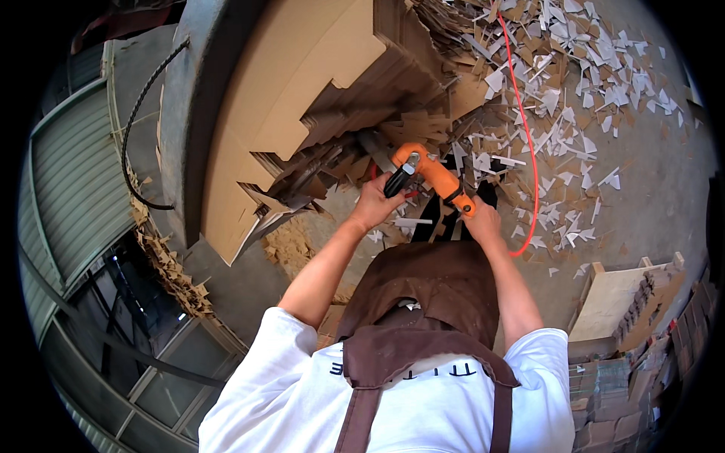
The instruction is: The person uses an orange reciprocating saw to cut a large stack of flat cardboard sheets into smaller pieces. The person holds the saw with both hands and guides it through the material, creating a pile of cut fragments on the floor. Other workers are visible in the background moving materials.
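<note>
Between my hands is an orange hand-held power tool (pixel 439 178) with a black side handle. My left hand (pixel 372 204) is closed around that side handle. My right hand (pixel 482 219) grips the rear end of the orange body. The tool's dark front end points up and left, toward the lower edge of a tall stack of die-cut cardboard sheets (pixel 291 83). Whether it touches the sheets I cannot tell. Notches and ragged scraps show along the stack's right side. A thin red hose (pixel 532 151) curves down to near my right hand.
Brown and white cardboard scraps (pixel 559 83) litter the floor ahead and to the right. A grey metal beam (pixel 198 113) with a black cable (pixel 130 124) stands left of the stack. Bundled cardboard (pixel 612 392) and a wooden pallet (pixel 608 302) lie at the lower right.
</note>
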Demonstrator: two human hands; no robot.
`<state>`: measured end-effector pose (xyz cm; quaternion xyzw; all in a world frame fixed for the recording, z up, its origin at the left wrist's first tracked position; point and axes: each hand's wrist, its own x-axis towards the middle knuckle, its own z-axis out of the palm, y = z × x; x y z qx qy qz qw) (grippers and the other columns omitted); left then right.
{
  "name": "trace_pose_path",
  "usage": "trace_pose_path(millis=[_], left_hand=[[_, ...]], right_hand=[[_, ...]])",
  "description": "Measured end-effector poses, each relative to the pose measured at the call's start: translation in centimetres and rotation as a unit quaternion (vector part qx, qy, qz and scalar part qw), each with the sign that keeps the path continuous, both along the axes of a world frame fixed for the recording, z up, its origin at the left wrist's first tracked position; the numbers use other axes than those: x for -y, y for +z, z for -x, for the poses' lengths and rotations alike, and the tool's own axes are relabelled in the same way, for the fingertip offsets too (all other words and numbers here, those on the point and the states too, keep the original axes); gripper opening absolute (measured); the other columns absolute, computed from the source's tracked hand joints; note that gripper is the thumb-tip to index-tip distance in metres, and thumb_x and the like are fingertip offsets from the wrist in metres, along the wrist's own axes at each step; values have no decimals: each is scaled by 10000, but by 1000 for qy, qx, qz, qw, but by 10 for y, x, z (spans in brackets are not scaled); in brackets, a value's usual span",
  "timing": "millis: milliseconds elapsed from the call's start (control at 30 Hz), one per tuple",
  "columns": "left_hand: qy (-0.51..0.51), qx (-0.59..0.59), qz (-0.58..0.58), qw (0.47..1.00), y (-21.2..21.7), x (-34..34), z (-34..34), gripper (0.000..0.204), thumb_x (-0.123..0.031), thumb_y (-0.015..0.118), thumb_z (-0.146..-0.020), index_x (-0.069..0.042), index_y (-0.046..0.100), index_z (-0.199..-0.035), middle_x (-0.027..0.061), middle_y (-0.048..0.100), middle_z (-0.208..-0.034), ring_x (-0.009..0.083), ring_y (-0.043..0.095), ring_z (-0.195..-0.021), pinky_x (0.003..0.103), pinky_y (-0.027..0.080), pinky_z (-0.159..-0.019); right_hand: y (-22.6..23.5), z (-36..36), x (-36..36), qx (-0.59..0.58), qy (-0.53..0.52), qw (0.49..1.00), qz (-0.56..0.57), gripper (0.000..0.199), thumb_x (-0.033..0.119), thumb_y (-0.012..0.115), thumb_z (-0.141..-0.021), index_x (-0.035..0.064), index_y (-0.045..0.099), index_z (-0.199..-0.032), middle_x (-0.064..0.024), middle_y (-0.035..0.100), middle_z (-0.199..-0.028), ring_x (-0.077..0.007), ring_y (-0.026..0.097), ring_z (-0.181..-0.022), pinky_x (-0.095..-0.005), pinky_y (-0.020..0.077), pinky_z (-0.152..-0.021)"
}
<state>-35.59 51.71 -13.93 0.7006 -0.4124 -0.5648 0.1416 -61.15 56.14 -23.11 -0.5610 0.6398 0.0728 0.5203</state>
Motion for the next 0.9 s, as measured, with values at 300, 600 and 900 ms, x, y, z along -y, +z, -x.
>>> trace_pose_path(millis=[300,600,900], left_hand=[[-20,24,-8,999,-10,12,-8,195,-135,675,-789,-7,593,-912,-43,481,-704,52,433,-663,231,404,-590],[-8,-46,-27,999,-62,7,-23,218,-143,663,-799,-29,604,-974,-58,497,-754,54,442,-680,223,418,-642],[-37,-69,-12,997,-49,15,-16,276,-160,665,-792,-5,608,-1013,-22,538,-788,74,470,-724,250,438,-676]], right_hand=[[-5,-7,-2,-11,8,1000,-7,321,203,707,-748,53,578,-1000,-189,665,-830,-378,637,-844,-460,503,-731],[-22,-11,0,-40,-7,998,-39,321,212,714,-751,61,586,-1003,-183,670,-872,-363,639,-879,-453,503,-757],[6,-4,-6,-66,-22,997,-22,295,241,696,-764,67,628,-993,-180,674,-880,-371,638,-873,-471,505,-760]])
